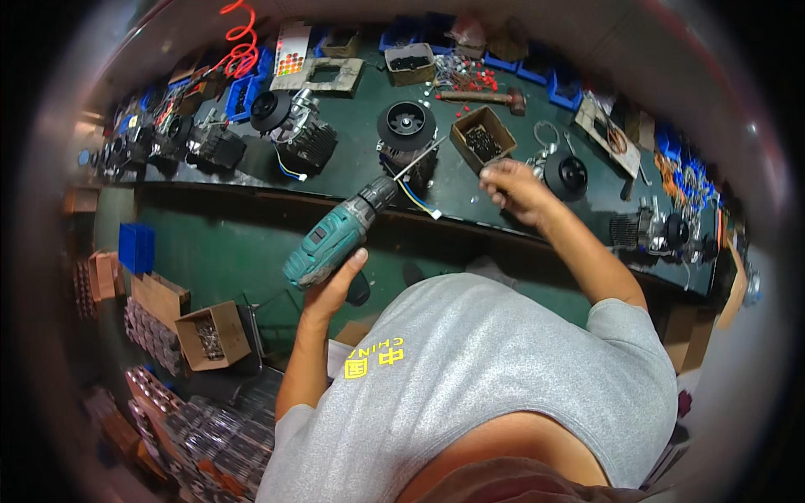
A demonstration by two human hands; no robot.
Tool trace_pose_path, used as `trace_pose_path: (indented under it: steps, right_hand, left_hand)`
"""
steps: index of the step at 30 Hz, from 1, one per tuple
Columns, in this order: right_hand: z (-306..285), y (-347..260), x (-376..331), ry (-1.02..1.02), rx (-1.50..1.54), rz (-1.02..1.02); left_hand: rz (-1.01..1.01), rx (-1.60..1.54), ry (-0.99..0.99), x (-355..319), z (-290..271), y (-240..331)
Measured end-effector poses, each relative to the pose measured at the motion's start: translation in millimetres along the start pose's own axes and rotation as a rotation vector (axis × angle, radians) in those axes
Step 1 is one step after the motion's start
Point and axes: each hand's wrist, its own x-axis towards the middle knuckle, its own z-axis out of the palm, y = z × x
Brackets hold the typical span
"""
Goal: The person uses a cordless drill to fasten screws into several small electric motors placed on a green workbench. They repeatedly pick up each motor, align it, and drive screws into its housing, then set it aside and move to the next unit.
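Observation:
My left hand is wrapped round the handle of a teal and black cordless drill. Its long bit slants up to the right, passing in front of or beside a motor unit with a round black fan wheel; whether it touches cannot be told. White, yellow and blue wires with a white connector hang from that unit. At the near corner of a small cardboard box of dark screws, my right hand has its fingers pinched together; anything between them is too small to make out.
More motor units stand left and right on the dark green bench. Behind are a hammer, a parts box, blue bins and a coiled red hose. An open carton stands lower left.

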Motion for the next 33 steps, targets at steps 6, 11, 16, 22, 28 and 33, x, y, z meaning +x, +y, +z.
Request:
trace_pose_path:
  steps: [6,11,16,22,28,33]
  right_hand:
    - [18.6,97.6,-28.4,0.093,0.124,0.183]
    - [27.0,76.2,-24.6,0.122,0.276,-0.003]
    - [38.4,43.3,2.7,0.024,0.392,-0.194]
    - [33.9,28.6,37.7,-0.189,0.58,-0.254]
    - [18.2,25.5,59.1,-0.319,0.781,-0.231]
    - [7.8,15.8,63.4,-0.336,0.716,-0.238]
  left_hand:
    - [-0.049,0.105,-0.129,-1.8,-43.6,-25.6]
    - [-0.082,0.022,-0.193,7.0,-45.5,-20.2]
    - [-0.061,-0.018,-0.161,23.1,-30.8,-7.0]
    - [-0.102,-0.024,-0.191,48.8,-14.4,25.2]
    - [-0.098,0.002,-0.194,69.0,6.9,39.3]
    - [-0.118,0.075,-0.16,79.9,16.0,42.3]
